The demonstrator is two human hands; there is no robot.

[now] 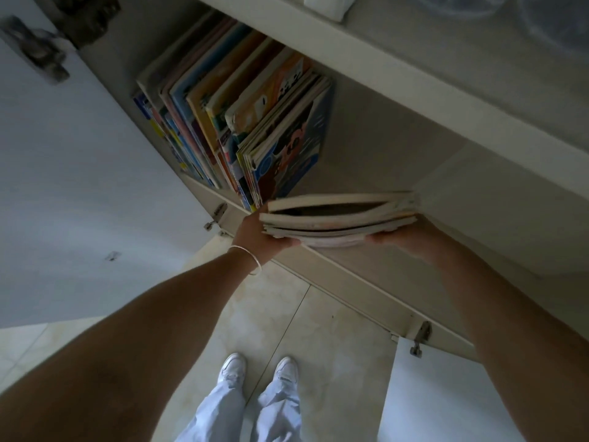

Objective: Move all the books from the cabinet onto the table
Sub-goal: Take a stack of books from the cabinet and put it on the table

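A small stack of thin books (338, 220) lies flat between my two hands, just in front of the cabinet shelf (366, 173). My left hand (255, 237) grips its left end, and a silver bangle sits on that wrist. My right hand (404, 239) holds the right end from below. Several colourful books (242, 116) still stand leaning in a row at the left of the same shelf. The table is out of view.
The open cabinet door (79, 173) hangs to my left, another door (424, 393) at the lower right. An upper shelf edge (350, 46) runs above the books. My feet in white shoes (261, 368) stand on a tiled floor.
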